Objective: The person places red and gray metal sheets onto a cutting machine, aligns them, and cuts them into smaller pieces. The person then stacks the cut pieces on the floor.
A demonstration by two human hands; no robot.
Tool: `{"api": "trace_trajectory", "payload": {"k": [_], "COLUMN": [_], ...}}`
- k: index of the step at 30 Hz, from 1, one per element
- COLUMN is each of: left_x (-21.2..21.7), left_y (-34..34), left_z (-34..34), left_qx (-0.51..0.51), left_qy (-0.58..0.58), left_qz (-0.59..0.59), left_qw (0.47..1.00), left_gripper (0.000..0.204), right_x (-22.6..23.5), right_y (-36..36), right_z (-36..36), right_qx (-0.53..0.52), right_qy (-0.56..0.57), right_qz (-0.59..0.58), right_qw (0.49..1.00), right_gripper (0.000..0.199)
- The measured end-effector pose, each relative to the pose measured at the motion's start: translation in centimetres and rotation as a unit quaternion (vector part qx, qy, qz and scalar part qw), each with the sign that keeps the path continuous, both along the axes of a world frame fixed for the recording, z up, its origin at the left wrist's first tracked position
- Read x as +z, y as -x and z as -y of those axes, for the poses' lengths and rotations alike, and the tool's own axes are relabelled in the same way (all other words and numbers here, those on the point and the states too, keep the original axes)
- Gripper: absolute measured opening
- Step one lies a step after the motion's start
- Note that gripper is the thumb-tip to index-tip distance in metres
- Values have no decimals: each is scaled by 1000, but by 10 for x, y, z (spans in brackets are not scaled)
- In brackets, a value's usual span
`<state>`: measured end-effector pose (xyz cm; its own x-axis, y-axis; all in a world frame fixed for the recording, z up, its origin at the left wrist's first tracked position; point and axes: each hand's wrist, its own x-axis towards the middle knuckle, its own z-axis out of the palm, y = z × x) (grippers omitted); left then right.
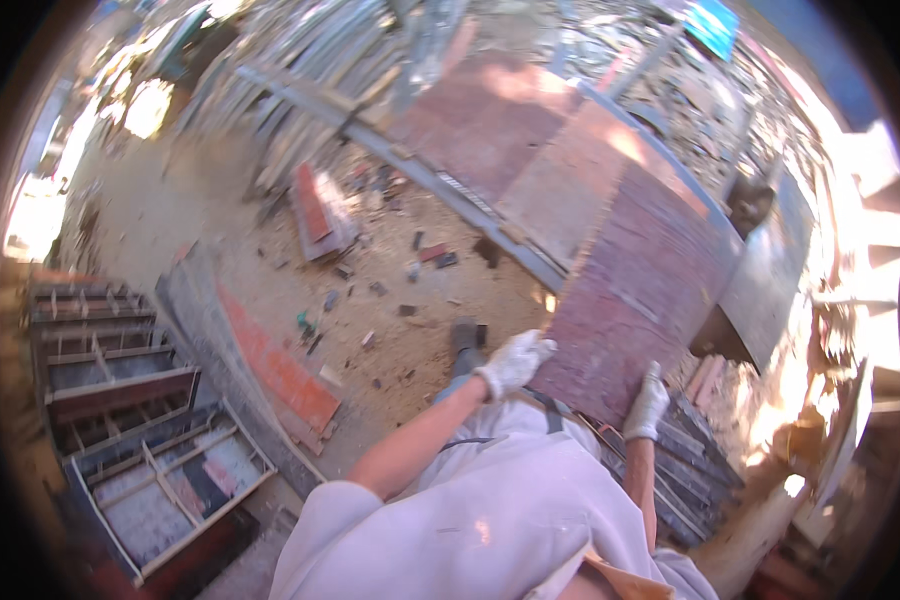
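Observation:
A dark reddish-brown plywood sheet (630,280) slants up and away in front of me, lying over a work table. My left hand (515,365), in a pale work glove, grips its near left corner. At the near right edge my right hand (648,405), gloved too, holds the sheet with the thumb pointing up along it. The fingers under the sheet are hidden. Beyond it lie a lighter brown board (558,180) and another reddish board (485,115). A long metal rail (450,190) runs along the table's left side.
Wooden frame panels (170,490) stack at lower left beside an orange board (280,360). Small offcuts (433,253) litter the sandy ground. Long strips of timber (685,460) lie under my right arm. A grey sheet (770,270) leans at the right; piled scrap lies at the back.

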<state>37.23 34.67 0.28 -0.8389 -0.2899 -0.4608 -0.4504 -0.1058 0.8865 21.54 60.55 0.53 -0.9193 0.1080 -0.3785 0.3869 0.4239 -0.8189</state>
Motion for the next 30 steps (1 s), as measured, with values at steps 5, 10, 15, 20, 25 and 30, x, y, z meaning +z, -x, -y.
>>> {"api": "trace_trajectory", "payload": {"k": [5, 10, 15, 20, 25, 30], "left_x": [-4, -9, 2, -13, -49, -27], "left_y": [-27, -40, -66, -153, -257, -297], "left_z": [-27, -27, -30, -5, 26, 78], "left_qx": [251, 351, 475, 587, 647, 635], "left_qy": [132, 223, 248, 104, -34, -32], "left_qz": [-19, -10, -24, 38, 202, 265], "left_qw": [959, 909, 844, 802, 735, 725], "left_gripper": [47, 54, 64, 80, 98, 87], "right_x": [31, 18, 33, 71, 55, -35], "right_y": [15, 21, 13, -15, -84, -172], "right_z": [43, 55, 89, 154, 249, 341], "right_qx": [135, 221, 352, 531, 632, 666], "right_qy": [-7, -1, 9, 70, 67, -13], "right_qz": [-49, 35, 38, 120, 151, 183], "right_qw": [990, 975, 935, 836, 757, 723], "right_gripper": [59, 56, 55, 53, 58, 64]}}
